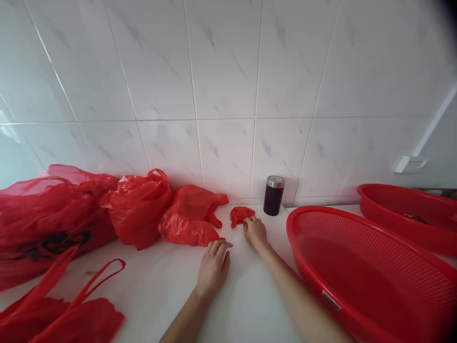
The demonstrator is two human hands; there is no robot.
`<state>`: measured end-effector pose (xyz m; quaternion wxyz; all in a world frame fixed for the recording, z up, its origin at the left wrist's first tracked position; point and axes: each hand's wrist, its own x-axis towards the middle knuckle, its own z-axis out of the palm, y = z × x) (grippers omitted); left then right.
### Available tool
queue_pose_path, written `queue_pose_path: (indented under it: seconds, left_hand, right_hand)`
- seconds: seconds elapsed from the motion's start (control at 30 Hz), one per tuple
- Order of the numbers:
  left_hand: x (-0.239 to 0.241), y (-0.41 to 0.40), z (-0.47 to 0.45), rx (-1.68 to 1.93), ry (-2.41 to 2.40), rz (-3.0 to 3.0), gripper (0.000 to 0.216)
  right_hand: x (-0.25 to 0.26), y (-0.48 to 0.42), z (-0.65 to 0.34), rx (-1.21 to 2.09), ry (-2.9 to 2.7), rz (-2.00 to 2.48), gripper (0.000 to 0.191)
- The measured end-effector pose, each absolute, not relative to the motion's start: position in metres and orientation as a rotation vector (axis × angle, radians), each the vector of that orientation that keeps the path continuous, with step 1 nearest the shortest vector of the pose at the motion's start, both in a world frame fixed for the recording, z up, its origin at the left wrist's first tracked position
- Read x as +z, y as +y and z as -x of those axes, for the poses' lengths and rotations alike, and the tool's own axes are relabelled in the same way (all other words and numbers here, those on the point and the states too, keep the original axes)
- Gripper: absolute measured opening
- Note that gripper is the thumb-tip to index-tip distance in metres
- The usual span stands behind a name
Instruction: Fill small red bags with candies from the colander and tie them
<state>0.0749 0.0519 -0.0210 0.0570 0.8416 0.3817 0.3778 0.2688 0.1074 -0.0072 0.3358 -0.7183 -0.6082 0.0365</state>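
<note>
My left hand (214, 264) lies on the white counter (160, 286) with fingers stretched forward, the fingertips touching the edge of a crumpled red plastic bag (191, 216). My right hand (254, 231) reaches farther back, its fingers curled on a small wadded red plastic bag (240, 214) near the tiled wall. A dark cylindrical jar (273, 195) with a silver lid stands just right of that wad.
More red plastic bags sit at the left: a bundled one (139, 205), a large one with black print (43, 214), and one with loop handles (64, 309) at the near edge. A red perforated basket (364, 271) and a red basin (407, 214) fill the right. A wall socket (410, 163).
</note>
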Motion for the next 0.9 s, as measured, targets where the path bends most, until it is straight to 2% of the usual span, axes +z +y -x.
queue_pose_path:
  seconds: [0.07, 0.23, 0.4, 0.57, 0.7, 0.83, 0.9]
  left_hand:
    - [-0.024, 0.054, -0.077, 1.183, 1.153, -2.516, 0.031]
    - [-0.027, 0.05, -0.085, 1.284, 1.196, -2.363, 0.066]
    - [-0.023, 0.04, -0.088, 1.307, 1.253, -2.298, 0.046]
    - [-0.007, 0.014, -0.098, 1.18, 1.24, -2.298, 0.056]
    - [0.016, -0.02, -0.105, 0.798, 1.014, -2.254, 0.033]
    - [0.032, -0.038, -0.098, 0.767, 0.841, -2.041, 0.013]
    - [0.032, -0.04, -0.093, 0.754, 0.836, -1.919, 0.017]
  right_hand:
    - [-0.014, 0.091, -0.266, 0.12, -1.649, 1.847, 0.023]
    - [-0.008, 0.021, -0.253, 0.2, -1.762, 1.673, 0.028]
    - [0.019, -0.058, -0.246, 0.575, -1.664, 1.315, 0.023]
    - [0.042, -0.105, -0.25, 0.869, -1.595, 1.167, 0.014]
    - [0.047, -0.124, -0.253, 1.012, -1.516, 1.085, 0.015]
    - [0.044, -0.134, -0.257, 1.072, -1.48, 1.027, 0.011]
    - [0.041, -0.134, -0.26, 1.069, -1.459, 1.02, 0.007]
